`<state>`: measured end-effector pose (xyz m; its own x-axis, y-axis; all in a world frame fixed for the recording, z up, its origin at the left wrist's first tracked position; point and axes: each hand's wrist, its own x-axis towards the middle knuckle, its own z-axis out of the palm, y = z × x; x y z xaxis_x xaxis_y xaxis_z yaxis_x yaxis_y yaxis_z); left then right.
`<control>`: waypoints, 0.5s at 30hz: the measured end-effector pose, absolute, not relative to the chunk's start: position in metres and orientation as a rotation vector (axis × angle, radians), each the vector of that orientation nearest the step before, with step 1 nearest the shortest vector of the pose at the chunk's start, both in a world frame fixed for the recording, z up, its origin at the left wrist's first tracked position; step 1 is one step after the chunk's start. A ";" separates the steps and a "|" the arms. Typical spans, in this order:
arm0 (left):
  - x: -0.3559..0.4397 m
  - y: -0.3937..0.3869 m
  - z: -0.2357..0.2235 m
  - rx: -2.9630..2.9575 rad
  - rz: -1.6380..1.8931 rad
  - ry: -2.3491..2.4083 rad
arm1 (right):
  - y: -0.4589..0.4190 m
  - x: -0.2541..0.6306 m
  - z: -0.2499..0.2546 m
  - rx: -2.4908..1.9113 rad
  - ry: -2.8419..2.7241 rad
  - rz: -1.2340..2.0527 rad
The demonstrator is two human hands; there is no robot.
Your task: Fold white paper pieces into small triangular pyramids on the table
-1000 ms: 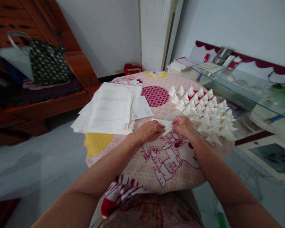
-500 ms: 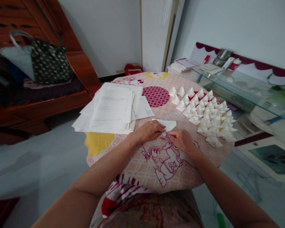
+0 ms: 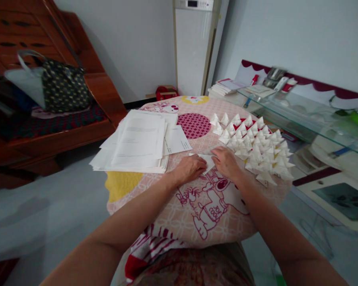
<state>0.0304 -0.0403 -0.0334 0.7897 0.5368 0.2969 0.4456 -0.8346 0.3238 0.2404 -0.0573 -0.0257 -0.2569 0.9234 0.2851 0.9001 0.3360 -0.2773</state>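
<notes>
Resting on the left side of a small white paper [image 3: 209, 163], near the centre of the cloth-covered table [image 3: 173, 222], the left hand [image 3: 190, 169] is curled, apparently steadying it; gripping or merely pressing cannot be determined. At the paper's three o'clock, the right hand [image 3: 226, 163] appears to pinch the edge, presumably for control. Stacked sheets [image 3: 139, 137] lie at ten o'clock, pointed paper pieces [image 3: 253, 147] at two, seemingly sited within each hand's reach.

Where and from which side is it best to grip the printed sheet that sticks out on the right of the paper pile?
Probably pinch the printed sheet at its near right corner, from the right: this corner extends beyond the paper pile, while the left part seems covered by it.
</notes>
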 end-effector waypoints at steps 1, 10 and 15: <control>0.032 -0.041 -0.033 2.753 0.548 0.774 | -0.056 0.238 -0.031 -1.599 -2.216 0.085; 0.031 -0.040 -0.036 2.656 0.581 0.939 | -0.059 0.234 -0.056 -1.470 -2.151 0.190; 0.018 -0.024 -0.040 2.500 0.717 1.245 | -0.057 0.235 -0.059 -1.475 -2.135 0.202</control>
<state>0.0176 -0.0236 -0.0403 0.5116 0.7998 0.3140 0.6729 -0.6001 0.4325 0.2348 -0.0571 -0.0592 -0.2615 0.9036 0.3393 0.8238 0.3922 -0.4094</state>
